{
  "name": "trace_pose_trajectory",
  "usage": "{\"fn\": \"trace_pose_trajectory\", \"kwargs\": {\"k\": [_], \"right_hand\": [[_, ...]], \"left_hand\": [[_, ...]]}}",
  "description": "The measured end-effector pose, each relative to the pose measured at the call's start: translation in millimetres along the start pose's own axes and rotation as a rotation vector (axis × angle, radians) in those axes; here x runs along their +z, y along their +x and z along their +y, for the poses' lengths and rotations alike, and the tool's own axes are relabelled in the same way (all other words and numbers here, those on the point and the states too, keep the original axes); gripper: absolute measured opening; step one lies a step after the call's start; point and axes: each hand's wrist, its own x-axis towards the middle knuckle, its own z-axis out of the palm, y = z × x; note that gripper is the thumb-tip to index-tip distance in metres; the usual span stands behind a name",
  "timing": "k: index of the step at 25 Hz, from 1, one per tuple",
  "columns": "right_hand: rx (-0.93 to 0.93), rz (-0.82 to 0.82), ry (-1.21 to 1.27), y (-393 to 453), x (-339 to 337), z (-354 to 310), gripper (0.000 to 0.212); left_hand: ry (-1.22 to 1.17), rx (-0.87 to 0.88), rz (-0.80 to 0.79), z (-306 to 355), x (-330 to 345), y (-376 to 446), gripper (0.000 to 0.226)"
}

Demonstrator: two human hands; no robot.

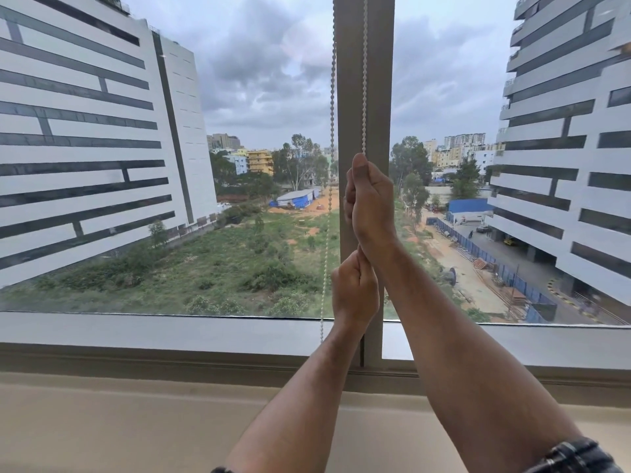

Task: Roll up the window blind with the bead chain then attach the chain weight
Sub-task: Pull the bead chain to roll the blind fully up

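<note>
A white bead chain [364, 80] hangs in two strands in front of the window's grey centre post [379, 97]. My right hand [368, 203] is raised and closed around the right strand, thumb pointing up. Just below it, my left hand [355, 295] is also closed on that same strand. The left strand [330, 165] hangs free beside my hands and drops past the lower window frame. The blind itself is out of view above, and no chain weight is visible.
A wide beige window sill [136, 421] runs below the grey window frame [170, 331]. Through the glass I see tall white buildings on both sides, a green lot and a cloudy sky.
</note>
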Motion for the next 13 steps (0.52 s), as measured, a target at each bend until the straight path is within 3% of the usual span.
{"fn": "trace_pose_trajectory", "kwargs": {"k": [10, 13], "right_hand": [[0.036, -0.072, -0.11, -24.3, -28.7, 35.5, 0.042], [0.028, -0.067, -0.142, -33.3, -42.7, 51.0, 0.041]], "left_hand": [[0.052, -0.06, -0.036, -22.1, 0.9, -41.5, 0.051], [0.072, -0.001, 0.016, -27.1, 0.0, -48.9, 0.034]]}}
